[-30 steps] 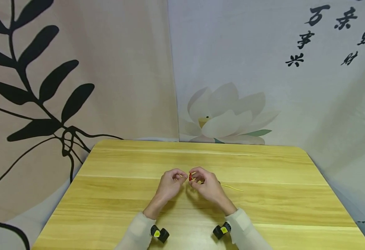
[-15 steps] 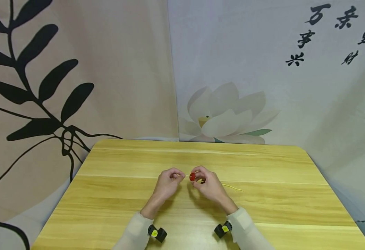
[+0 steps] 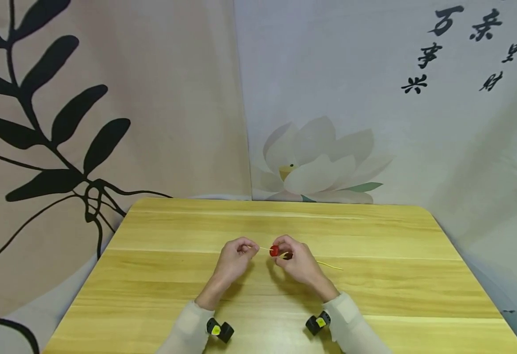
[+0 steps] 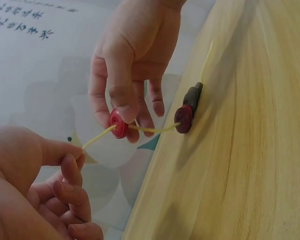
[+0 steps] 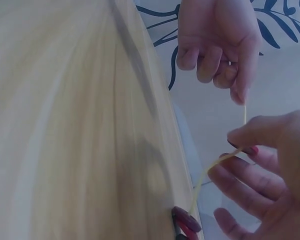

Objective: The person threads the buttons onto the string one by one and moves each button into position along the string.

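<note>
My left hand (image 3: 233,259) pinches the end of a thin yellow string (image 4: 97,136) between thumb and forefinger. Facing it, my right hand (image 3: 298,261) pinches a bright red button (image 4: 119,124) by its edge. The string passes through this button and stretches out to the left fingertips. Farther along the same string, a dark red button (image 4: 183,119) hangs below the right hand, with several darker buttons (image 4: 192,97) stacked against it. The right wrist view shows the red button mostly hidden by the right thumb (image 5: 252,131).
Both hands are above the middle of a wooden table (image 3: 174,280). The string's yellow tail (image 3: 330,266) lies to the right of the right hand. Printed cloth (image 3: 187,98) hangs behind the table's far edge.
My left hand has drawn away to the left, and more string shows between it and the red button. The button has turned to face the left hand more; the right hand has barely moved.
</note>
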`<state>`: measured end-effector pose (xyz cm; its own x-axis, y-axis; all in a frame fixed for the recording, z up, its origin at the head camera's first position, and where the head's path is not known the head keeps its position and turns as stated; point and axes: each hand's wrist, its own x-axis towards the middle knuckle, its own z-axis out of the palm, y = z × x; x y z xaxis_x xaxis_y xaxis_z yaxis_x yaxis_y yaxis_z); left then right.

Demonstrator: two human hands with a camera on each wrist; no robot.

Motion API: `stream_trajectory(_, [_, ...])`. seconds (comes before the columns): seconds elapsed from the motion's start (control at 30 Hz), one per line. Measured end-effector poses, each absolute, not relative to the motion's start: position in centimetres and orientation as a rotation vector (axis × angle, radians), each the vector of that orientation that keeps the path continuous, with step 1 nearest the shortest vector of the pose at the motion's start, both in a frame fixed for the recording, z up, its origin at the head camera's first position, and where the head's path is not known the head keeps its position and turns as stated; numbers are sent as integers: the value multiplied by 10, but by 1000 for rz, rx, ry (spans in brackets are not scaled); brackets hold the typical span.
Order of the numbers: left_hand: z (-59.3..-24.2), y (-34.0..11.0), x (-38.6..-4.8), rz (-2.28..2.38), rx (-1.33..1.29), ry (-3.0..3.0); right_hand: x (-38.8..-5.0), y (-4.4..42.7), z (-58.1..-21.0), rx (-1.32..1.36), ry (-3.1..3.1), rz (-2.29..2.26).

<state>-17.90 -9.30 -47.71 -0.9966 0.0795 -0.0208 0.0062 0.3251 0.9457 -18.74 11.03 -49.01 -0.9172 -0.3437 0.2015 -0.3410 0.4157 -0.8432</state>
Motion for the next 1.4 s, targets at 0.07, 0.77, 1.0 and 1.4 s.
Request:
stream_trajectory(0.07, [-477, -94, -179, 1792, 69, 2501, -188, 111, -490, -646, 2642, -1577])
stream_trajectory(0.77, [-476, -101, -178, 1823, 40, 2493, -193, 122, -493, -612, 2657, -1590])
stream_trajectory(1.0, [-475, -101, -178, 1833, 33, 2483, -193, 125, -494, -611, 2673, -1546])
stream_trajectory(1.4, [-474, -102, -178, 1818, 34, 2484, -192, 129, -499, -537, 2664, -1397])
